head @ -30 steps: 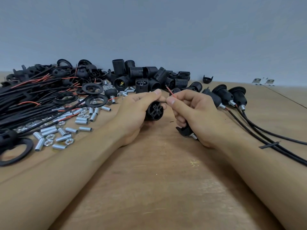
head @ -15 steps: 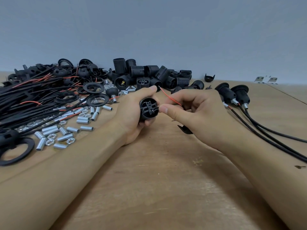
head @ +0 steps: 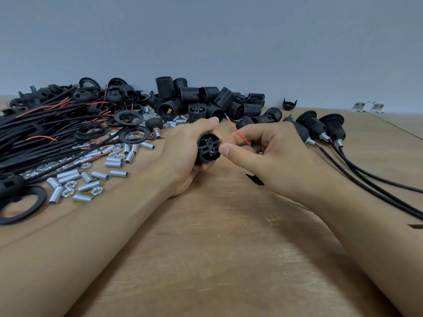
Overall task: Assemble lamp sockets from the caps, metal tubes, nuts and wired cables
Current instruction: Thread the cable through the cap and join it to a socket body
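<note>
Grip: our left hand [head: 183, 154] wraps the socket [head: 208, 150] over the table [head: 217, 248]; our right hand [head: 263, 154] pinches the red wire [head: 237, 133].
Socket: open end faces us, a bare wire tip seemingly inside.

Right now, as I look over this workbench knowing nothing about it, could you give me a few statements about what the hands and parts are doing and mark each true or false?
1. The left hand grips a black socket body. True.
2. The right hand holds a metal tube. False: it pinches a thin red wire.
3. Loose metal tubes and nuts lie left of the hands. True.
4. The finished sockets with cables lie at the left. False: they lie at the right.
5. The table is glass. False: it is wood.
</note>
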Motion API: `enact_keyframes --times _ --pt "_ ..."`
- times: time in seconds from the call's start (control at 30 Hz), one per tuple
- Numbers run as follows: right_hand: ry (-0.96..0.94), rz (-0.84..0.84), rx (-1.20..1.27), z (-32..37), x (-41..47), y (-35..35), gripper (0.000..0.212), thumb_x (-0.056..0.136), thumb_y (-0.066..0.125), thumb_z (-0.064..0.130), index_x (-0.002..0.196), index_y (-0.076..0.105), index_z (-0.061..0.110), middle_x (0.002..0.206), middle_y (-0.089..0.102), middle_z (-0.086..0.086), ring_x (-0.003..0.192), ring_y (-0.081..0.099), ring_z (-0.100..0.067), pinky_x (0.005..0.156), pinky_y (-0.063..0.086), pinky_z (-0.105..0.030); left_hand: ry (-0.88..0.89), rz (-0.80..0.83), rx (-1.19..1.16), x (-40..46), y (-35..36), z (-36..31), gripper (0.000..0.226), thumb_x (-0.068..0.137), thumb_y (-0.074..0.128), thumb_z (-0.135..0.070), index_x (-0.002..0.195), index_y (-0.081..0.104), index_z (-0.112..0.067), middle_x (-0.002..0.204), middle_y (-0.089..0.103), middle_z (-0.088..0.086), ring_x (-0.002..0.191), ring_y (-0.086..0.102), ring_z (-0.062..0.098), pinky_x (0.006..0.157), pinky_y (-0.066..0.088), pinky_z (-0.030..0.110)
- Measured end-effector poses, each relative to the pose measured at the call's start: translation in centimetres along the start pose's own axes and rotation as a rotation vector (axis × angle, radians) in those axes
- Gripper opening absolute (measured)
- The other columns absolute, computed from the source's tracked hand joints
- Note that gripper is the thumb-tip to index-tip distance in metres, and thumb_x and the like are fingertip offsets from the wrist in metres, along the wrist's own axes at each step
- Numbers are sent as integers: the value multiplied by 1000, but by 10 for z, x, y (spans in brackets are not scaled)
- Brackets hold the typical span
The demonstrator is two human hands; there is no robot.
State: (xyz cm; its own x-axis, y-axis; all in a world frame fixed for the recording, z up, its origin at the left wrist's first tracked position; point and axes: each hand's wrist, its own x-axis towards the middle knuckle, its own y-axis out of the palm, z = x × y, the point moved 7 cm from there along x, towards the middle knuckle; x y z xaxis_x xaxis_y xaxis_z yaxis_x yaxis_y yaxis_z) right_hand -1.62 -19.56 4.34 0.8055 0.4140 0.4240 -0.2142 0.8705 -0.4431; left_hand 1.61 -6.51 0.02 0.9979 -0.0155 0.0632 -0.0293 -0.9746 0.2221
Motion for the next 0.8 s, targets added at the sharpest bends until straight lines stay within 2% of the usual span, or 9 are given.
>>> enact_keyframes --times 0.07,0.27,0.43,0.57,0.63,0.73,0.8 --pt "17 0 2 0 -1 -1 13 89 70 10 80 71 1 55 32 1 49 27 -5 46 26 -13 -1 -3 -10 0 0 1 47 96 55 -26 50 56 -17 53 49 3 34 35 14 34 23 17" --pt "57 -5 -7 -4 0 1 17 90 70 11 79 69 -1 56 35 -6 43 28 -4 42 26 -12 0 -25 -20 -1 1 -1 40 96 56 -24 58 53 -12 49 50 0 33 38 12 33 25 15" --pt "89 -33 -30 -10 1 -2 26 91 69 18 79 66 -5 54 35 -5 43 28 -5 42 26 -14 10 -25 -6 -1 2 -2 50 96 56 -23 46 55 -19 48 48 -1 35 40 11 35 26 16" --pt "29 -60 -58 -5 -2 1 22 91 70 19 69 68 20 49 36 5 42 31 -5 44 26 -11 14 -82 -20 -2 -1 -2 55 97 55 -21 42 57 -19 49 49 -1 37 41 11 39 24 18" --pt "-49 -106 -124 0 -3 3 21 91 70 20 71 65 26 51 36 10 47 35 -4 49 29 -10 6 -130 -34 -2 -4 -2 52 97 54 -21 45 57 -19 50 50 -1 37 41 12 38 25 18" --pt "-127 -183 -234 5 -4 4 13 92 69 20 81 63 24 56 48 14 51 43 -5 54 33 -12 -10 -185 -1 0 -5 0 39 97 54 -22 59 51 -16 49 48 -1 34 40 12 35 25 17" --pt "-120 -156 -222 3 -3 7 7 93 67 19 86 65 17 65 62 12 53 50 -4 56 37 -12 -19 -202 23 1 -6 1 35 96 53 -22 62 48 -15 49 46 0 35 40 13 36 26 16"
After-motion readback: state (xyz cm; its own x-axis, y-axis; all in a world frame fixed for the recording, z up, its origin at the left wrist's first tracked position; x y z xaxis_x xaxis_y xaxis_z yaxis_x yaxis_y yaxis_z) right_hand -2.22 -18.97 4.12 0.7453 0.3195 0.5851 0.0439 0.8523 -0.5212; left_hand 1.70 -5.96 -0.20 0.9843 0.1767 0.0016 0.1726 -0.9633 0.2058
